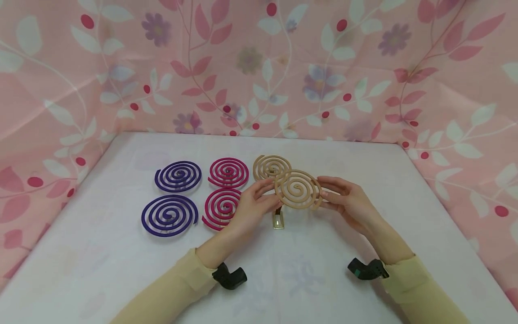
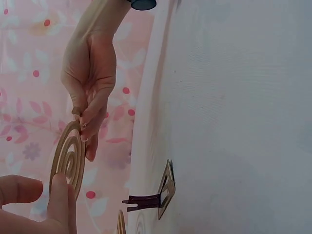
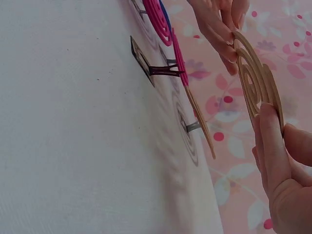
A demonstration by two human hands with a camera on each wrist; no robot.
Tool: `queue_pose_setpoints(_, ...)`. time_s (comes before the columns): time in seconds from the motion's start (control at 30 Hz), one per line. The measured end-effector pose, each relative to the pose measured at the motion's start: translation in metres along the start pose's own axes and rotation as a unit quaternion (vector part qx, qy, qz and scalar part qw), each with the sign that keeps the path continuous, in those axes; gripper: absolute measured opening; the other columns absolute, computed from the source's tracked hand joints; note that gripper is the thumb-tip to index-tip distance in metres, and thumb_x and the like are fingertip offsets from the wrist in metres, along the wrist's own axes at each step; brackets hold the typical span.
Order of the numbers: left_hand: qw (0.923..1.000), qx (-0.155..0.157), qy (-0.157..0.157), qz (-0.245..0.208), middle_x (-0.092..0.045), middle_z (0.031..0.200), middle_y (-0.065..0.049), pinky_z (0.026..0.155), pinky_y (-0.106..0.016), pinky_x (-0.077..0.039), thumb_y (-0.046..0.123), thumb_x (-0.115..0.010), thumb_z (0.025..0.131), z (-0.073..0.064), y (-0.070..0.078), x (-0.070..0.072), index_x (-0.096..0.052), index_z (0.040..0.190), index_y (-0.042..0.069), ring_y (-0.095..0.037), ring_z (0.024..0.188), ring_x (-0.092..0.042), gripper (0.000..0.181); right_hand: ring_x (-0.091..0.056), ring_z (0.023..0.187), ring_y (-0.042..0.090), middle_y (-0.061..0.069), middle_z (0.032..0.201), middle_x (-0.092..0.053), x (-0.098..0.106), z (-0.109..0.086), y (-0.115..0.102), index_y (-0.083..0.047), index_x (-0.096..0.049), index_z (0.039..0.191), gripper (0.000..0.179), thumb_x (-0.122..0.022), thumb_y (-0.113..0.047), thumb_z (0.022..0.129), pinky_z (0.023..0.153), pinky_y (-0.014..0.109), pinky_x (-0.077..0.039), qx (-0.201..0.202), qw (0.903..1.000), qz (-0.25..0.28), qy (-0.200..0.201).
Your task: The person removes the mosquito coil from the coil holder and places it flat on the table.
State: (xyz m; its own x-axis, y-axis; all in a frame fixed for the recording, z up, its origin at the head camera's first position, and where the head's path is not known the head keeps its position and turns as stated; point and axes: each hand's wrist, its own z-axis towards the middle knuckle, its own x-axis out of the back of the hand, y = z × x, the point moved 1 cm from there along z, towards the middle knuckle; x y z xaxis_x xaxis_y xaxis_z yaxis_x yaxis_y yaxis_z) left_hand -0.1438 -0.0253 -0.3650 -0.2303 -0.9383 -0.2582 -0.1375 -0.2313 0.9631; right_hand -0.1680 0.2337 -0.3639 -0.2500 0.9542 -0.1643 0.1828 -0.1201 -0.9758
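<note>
Both hands hold a tan mosquito coil (image 1: 297, 191) above the table, at opposite edges. My left hand (image 1: 252, 204) grips its left edge, with fingertips over the face of the coil in the left wrist view. At the right edge, my right hand (image 1: 351, 203) pinches the outer ring between thumb and fingers. Below the coil, a small metal stand (image 1: 278, 220) with a dark upright prong stands on the table; the prong shows clearly in the right wrist view. Another tan coil (image 1: 265, 164) sits raised on its stand just behind, partly covered by the held one.
To the left, two dark purple coils (image 1: 170, 216) sit one behind the other. Two magenta coils (image 1: 228, 172) stand between them and the tan ones, the nearer partly hidden by my left hand. A white cloth (image 1: 299, 274) covers the table; floral fabric (image 1: 251, 67) hangs behind.
</note>
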Motion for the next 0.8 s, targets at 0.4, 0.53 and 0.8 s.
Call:
queue_pose_setpoints(0.4, 0.9964, -0.011, 0.038, -0.075, -0.056, 0.139, -0.023, 0.091, -0.034, -0.058, -0.007, -0.060, 0.095, 0.021, -0.002, -0.023, -0.046, 0.144, -0.002, -0.012, 0.097, -0.068, 0.052, -0.073, 0.098, 0.015, 0.006, 0.108, -0.075, 0.016, 0.006, -0.012, 0.002, -0.066, 0.123, 0.028, -0.062, 0.001, 0.096, 0.085, 0.031, -0.058, 0.040, 0.9952, 0.085, 0.026)
queue_pose_setpoints(0.53, 0.9948, -0.011, 0.052, -0.087, -0.057, 0.140, -0.020, 0.090, -0.034, -0.058, -0.006, -0.061, 0.094, 0.030, -0.001, -0.031, -0.047, 0.144, -0.001, -0.016, 0.103, -0.067, 0.052, -0.073, 0.096, 0.014, 0.006, 0.106, -0.076, 0.020, 0.008, -0.016, -0.002, -0.073, 0.113, 0.023, -0.060, 0.004, 0.095, 0.085, 0.030, -0.058, 0.049, 0.9928, 0.105, 0.032)
queue_pose_setpoints(0.8, 0.9908, -0.018, 0.069, -0.115, -0.058, 0.138, -0.023, 0.089, -0.033, -0.058, -0.008, -0.059, 0.094, 0.047, -0.002, -0.044, -0.049, 0.142, -0.003, -0.017, 0.101, -0.066, 0.049, -0.073, 0.096, 0.015, 0.008, 0.106, -0.075, 0.026, 0.017, -0.021, 0.000, -0.074, 0.111, 0.024, -0.058, 0.008, 0.095, 0.086, 0.028, -0.058, 0.062, 0.9863, 0.147, 0.043)
